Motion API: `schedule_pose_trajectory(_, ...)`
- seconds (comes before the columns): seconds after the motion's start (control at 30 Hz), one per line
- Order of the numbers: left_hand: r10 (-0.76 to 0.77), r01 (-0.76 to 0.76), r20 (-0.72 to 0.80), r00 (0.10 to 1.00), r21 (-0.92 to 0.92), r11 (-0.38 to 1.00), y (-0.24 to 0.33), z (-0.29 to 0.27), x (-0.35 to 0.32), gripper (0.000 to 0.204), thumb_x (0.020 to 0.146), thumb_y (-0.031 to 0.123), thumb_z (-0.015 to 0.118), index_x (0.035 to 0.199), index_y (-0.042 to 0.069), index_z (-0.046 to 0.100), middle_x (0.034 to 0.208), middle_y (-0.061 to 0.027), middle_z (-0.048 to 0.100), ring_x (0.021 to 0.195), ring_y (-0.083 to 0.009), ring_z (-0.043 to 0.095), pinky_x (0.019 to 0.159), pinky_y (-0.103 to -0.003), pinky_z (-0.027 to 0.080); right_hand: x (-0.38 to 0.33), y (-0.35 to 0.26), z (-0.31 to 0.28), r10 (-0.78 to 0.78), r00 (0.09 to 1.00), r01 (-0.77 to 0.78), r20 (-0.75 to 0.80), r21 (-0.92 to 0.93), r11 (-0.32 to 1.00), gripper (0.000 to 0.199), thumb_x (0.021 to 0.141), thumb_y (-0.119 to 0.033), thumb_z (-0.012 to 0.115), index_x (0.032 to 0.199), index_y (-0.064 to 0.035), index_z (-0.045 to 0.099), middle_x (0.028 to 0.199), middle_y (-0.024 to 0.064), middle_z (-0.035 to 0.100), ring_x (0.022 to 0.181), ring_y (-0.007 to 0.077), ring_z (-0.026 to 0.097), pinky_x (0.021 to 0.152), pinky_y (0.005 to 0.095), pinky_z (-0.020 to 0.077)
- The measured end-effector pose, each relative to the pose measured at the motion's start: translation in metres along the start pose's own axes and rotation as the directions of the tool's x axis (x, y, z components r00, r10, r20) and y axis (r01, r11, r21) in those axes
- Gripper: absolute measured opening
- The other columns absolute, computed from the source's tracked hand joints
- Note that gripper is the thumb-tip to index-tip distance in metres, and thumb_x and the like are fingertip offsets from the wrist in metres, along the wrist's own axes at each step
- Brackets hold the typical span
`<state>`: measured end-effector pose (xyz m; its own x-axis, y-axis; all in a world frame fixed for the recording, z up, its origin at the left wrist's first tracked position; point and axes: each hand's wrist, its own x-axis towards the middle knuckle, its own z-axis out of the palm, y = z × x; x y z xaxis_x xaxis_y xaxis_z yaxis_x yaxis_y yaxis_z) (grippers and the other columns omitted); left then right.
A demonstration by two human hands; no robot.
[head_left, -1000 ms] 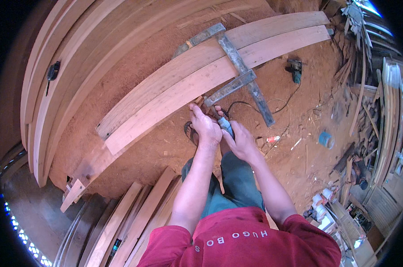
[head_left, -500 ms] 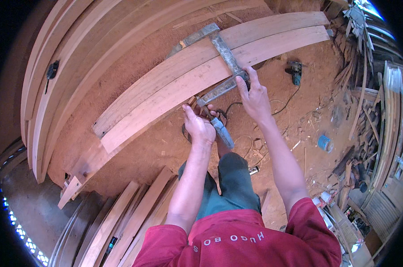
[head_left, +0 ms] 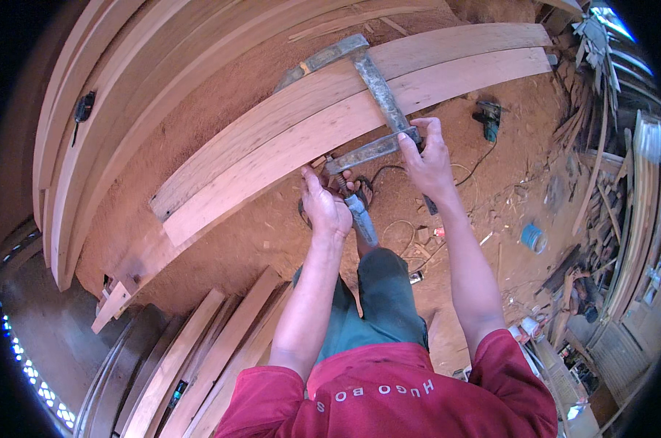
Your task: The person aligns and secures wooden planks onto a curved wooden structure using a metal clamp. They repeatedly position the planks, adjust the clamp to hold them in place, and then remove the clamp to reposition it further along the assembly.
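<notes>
A long metal bar clamp (head_left: 380, 89) lies across two curved wooden planks set side by side, the far plank (head_left: 286, 98) and the near plank (head_left: 286, 150). Its fixed jaw reaches over the far edge, and its sliding jaw (head_left: 374, 152) is at the near edge. My right hand (head_left: 429, 162) pinches the sliding jaw where it meets the bar. Palm up, my left hand (head_left: 326, 208) curls around the clamp's screw, just above the blue-grey handle (head_left: 362, 219). Its fingers are partly hidden. A small wood piece (head_left: 319, 162) shows near the left fingertips.
Curved planks (head_left: 118, 109) are stacked at far left, with a tape measure (head_left: 84, 106) on them. More boards (head_left: 191, 350) lean at lower left. A corded power tool (head_left: 489, 120) and a blue round container (head_left: 534, 237) sit on the dusty ground. Wood scraps (head_left: 600, 212) pile up at right.
The sliding jaw and my right hand have shifted slightly right and nearer, and the bar's end now shows below the hand. My left hand stays at the screw; its handle hangs more upright.
</notes>
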<state>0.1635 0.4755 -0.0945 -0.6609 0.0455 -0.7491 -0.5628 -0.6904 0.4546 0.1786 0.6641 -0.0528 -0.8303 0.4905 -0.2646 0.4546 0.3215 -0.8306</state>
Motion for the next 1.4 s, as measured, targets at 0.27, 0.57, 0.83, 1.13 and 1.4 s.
schedule_pose_trajectory(0.27,-0.095,0.099,0.028,0.995,-0.170,0.981,-0.007,-0.020,0.004,0.043,0.098,0.052,0.054,0.124,0.018,0.056,0.111,-0.0067,0.063,0.086,-0.0248,0.064,0.072,-0.037,0.053,0.002,0.010,-0.002,-0.044,0.998,0.042,0.033,0.046,0.998,0.037,0.095,-0.022,0.064,0.119,0.0015,0.049,0.080,0.0130,0.062,0.072,0.0218,0.061,0.069,0.0378,0.0503)
schedule_pose_trajectory(0.57,-0.183,0.185,0.030,0.983,-0.226,0.956,-0.005,-0.022,0.005,0.052,0.092,0.056,0.060,0.121,0.013,0.060,0.109,-0.0042,0.064,0.093,-0.0257,0.063,0.077,-0.039,0.054,-0.001,0.000,-0.005,0.039,0.993,-0.054,0.109,0.138,0.989,0.039,0.097,-0.022,0.063,0.123,0.0018,0.047,0.076,0.0087,0.057,0.061,0.0143,0.055,0.058,0.0330,0.0463)
schedule_pose_trajectory(0.83,-0.155,0.168,0.102,0.983,-0.131,0.977,-0.001,-0.018,0.005,0.039,0.096,0.048,0.062,0.115,0.014,0.062,0.096,-0.0031,0.065,0.082,-0.0229,0.064,0.076,-0.042,0.056,0.002,0.008,-0.004,-0.019,0.997,0.014,0.070,0.066,0.998,0.039,0.096,-0.022,0.063,0.123,0.0019,0.048,0.082,0.0131,0.061,0.077,0.0202,0.060,0.072,0.0374,0.0497)
schedule_pose_trajectory(1.13,-0.092,0.092,-0.051,0.994,0.002,0.996,0.000,-0.003,0.005,0.037,0.090,0.043,0.072,0.110,0.013,0.064,0.092,-0.0029,0.064,0.077,-0.0181,0.061,0.064,-0.031,0.052,0.002,0.013,0.000,-0.070,0.996,0.066,0.049,0.082,0.994,0.036,0.097,-0.020,0.062,0.122,-0.0003,0.046,0.079,0.0099,0.059,0.069,0.0175,0.058,0.064,0.0337,0.0461)
schedule_pose_trajectory(1.4,-0.070,0.071,-0.037,0.997,0.027,0.997,0.000,-0.003,0.008,0.034,0.087,0.042,0.075,0.104,0.014,0.063,0.087,-0.0016,0.065,0.074,-0.0166,0.060,0.058,-0.031,0.050,-0.002,0.001,-0.004,0.005,0.998,-0.008,0.064,0.062,0.998,0.039,0.096,-0.024,0.063,0.123,0.0000,0.049,0.087,0.0174,0.064,0.079,0.0243,0.065,0.073,0.0391,0.0517)
